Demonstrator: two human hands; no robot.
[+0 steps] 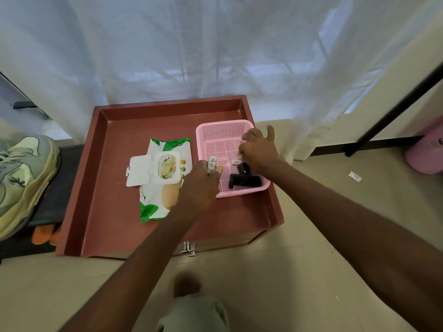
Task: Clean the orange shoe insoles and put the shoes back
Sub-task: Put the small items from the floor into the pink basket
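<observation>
A grey-green shoe [22, 178] lies on a dark bench at the far left, with orange insoles [44, 233] poking out below it. A wet-wipes pack [163, 178] with its lid flipped open lies on the red-brown cabinet top [115, 144]. My left hand [200, 185] grips a small white tube [212, 164] at the left rim of the pink basket [224, 135]. My right hand [260, 149] reaches into the basket, fingers curled over its floor by a second white tube [236, 162]; what it holds, if anything, is hidden.
A black object [244, 179] lies in the basket's near corner. A white curtain [215, 56] hangs behind the cabinet. A pink object [426, 152] stands on the floor at far right. My knee [194, 310] is below, above beige tiles.
</observation>
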